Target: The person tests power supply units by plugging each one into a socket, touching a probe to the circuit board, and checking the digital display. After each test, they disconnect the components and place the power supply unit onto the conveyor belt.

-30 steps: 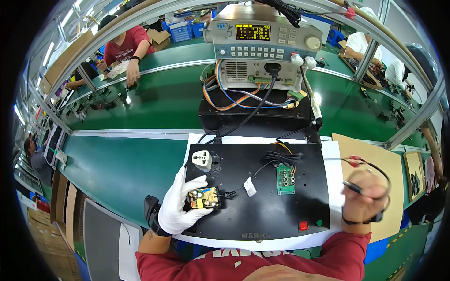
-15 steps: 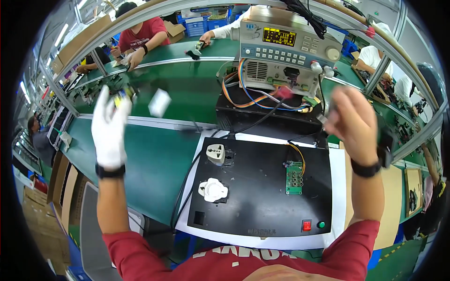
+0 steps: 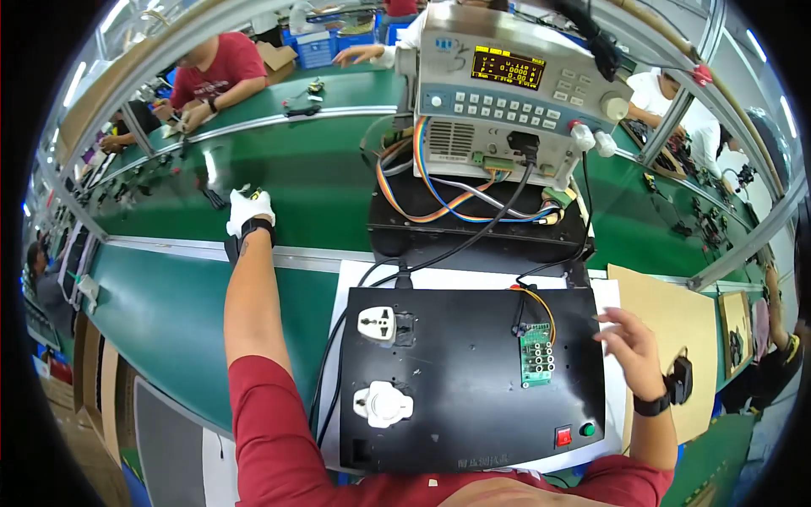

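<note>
My left hand (image 3: pixel 250 213), in a white glove, reaches over the green conveyor belt. Its fingers are curled by a small yellow-and-black piece (image 3: pixel 256 195), whose kind I cannot make out. A dark object (image 3: pixel 213 198) lies on the belt beside it. My bare right hand (image 3: pixel 635 351) hovers at the right edge of a black test box (image 3: pixel 460 372), thumb and fingers apart, with nothing in it. On that box sit a white universal socket (image 3: pixel 377 324), a round white socket (image 3: pixel 384 405), a green circuit board (image 3: pixel 536 355), a red switch (image 3: pixel 563 436) and a green button (image 3: pixel 588 429).
A bench power instrument (image 3: pixel 515 80) with a lit display stands behind the box on a black case, trailing ribbon wires (image 3: pixel 405 190) and black cables. Brown cardboard (image 3: pixel 667 325) lies at the right. Metal frame bars cross overhead. Co-workers sit across the belt.
My left hand has moved right, farther over the belt. My right hand has dropped toward the box's right edge and opened. The white block near my left hand is gone from there.
</note>
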